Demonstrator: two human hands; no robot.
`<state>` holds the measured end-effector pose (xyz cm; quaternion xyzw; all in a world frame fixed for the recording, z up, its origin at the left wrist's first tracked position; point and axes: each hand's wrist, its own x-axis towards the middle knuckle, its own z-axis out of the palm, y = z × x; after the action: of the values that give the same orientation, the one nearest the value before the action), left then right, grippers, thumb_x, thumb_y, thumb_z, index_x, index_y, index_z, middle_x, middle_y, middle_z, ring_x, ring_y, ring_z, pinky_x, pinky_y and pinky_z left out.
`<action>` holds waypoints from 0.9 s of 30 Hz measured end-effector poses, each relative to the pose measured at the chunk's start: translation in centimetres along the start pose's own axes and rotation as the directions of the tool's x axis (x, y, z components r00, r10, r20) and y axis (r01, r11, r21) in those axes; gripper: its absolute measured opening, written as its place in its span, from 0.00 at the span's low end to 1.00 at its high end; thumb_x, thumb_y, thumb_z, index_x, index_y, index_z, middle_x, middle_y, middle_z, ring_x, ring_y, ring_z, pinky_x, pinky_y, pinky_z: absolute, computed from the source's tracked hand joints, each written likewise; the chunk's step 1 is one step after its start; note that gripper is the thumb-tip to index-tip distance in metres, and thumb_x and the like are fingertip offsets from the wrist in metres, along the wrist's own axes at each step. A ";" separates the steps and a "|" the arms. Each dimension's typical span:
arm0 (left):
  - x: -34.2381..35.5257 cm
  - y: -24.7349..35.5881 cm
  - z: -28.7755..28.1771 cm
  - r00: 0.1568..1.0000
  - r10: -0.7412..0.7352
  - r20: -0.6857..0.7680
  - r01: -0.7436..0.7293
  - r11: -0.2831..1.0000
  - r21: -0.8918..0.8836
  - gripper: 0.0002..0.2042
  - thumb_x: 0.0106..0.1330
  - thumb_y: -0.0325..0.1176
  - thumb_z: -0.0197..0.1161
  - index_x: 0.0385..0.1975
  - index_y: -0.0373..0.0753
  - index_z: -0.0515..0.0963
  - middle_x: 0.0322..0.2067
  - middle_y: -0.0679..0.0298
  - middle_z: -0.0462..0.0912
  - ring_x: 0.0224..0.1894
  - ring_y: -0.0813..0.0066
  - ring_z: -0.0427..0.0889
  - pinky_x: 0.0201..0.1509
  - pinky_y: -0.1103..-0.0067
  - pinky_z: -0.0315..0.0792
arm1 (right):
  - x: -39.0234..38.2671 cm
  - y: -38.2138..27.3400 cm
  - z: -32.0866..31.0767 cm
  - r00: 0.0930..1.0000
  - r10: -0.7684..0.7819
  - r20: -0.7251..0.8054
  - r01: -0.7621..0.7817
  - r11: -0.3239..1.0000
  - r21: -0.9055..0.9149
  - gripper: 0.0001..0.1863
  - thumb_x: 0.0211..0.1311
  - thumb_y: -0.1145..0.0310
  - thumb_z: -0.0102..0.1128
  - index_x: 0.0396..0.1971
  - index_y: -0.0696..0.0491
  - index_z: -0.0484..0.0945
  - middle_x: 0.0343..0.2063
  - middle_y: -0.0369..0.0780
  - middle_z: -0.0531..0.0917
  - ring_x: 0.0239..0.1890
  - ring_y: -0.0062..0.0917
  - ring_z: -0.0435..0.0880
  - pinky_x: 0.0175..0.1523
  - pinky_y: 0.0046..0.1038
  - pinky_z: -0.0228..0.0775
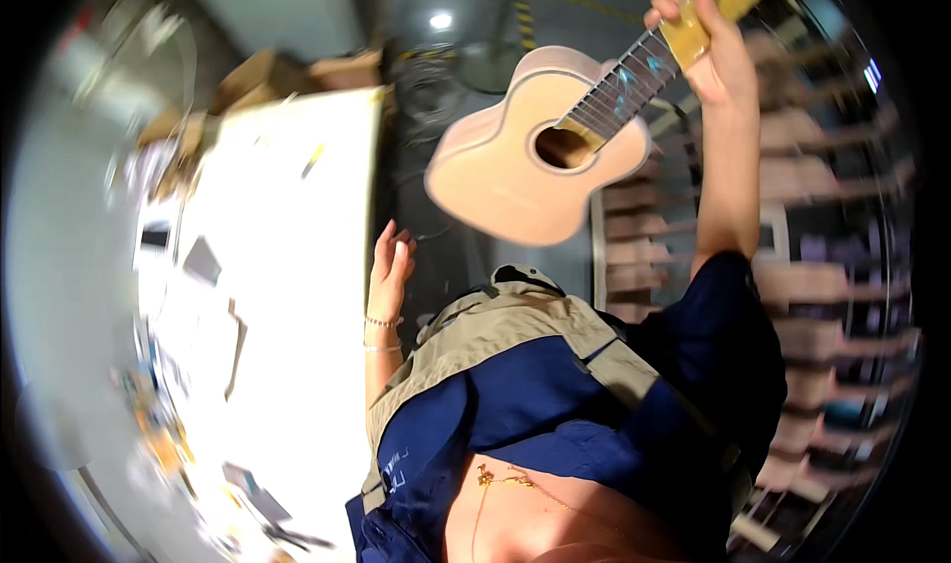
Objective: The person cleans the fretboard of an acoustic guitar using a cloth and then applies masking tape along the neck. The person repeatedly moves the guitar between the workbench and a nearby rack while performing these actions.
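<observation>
An unfinished acoustic guitar of pale wood hangs in the air ahead of me, tilted, its neck rising to the upper right. The dark fretboard carries blue inlays, and no strings show. My right hand is wrapped round the neck near its upper end, where yellow tape covers the wood. Nothing is in my left hand, which is raised beside the table's edge, fingers apart and well short of the guitar body.
A brightly lit white table runs along my left, with cardboard boxes by its far end and papers and tools along its outer side. On the right stand rows of racked wooden pieces, blurred. Yellow-and-black tape marks the floor.
</observation>
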<state>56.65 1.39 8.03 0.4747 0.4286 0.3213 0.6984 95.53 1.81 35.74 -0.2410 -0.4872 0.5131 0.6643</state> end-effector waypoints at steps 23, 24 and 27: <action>-26.3 -3.1 -20.2 -0.269 0.401 -0.876 0.443 0.859 0.257 0.18 0.58 0.36 0.62 0.46 0.35 0.75 0.42 0.53 0.79 0.46 0.60 0.77 0.52 0.74 0.70 | -7.0 48.4 25.5 -0.200 0.868 0.454 -0.933 -0.310 0.182 0.31 0.65 0.50 0.43 0.57 0.59 0.59 0.57 0.48 0.64 0.62 0.37 0.62 0.66 0.38 0.57; -23.9 -2.1 -20.4 -0.208 0.378 -0.902 0.403 0.874 0.273 0.16 0.58 0.36 0.62 0.44 0.36 0.76 0.42 0.54 0.79 0.47 0.60 0.77 0.53 0.73 0.69 | -6.3 48.8 25.5 -0.356 0.798 0.486 -0.901 -0.431 0.047 0.31 0.66 0.50 0.43 0.56 0.61 0.59 0.53 0.49 0.68 0.58 0.36 0.68 0.63 0.37 0.63; -18.7 -1.2 -21.3 -0.010 0.510 -0.860 0.485 0.755 0.442 0.12 0.58 0.32 0.63 0.40 0.37 0.79 0.43 0.57 0.80 0.50 0.62 0.77 0.53 0.73 0.69 | -3.9 46.6 26.5 -0.538 0.694 0.478 -0.809 -0.264 -0.525 0.27 0.68 0.54 0.43 0.54 0.63 0.61 0.41 0.48 0.78 0.41 0.31 0.82 0.48 0.29 0.77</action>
<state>29.45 -6.73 8.53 0.3102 0.8655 0.3904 -0.0478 51.05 10.12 6.82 -0.2560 -0.2523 0.8973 -0.2563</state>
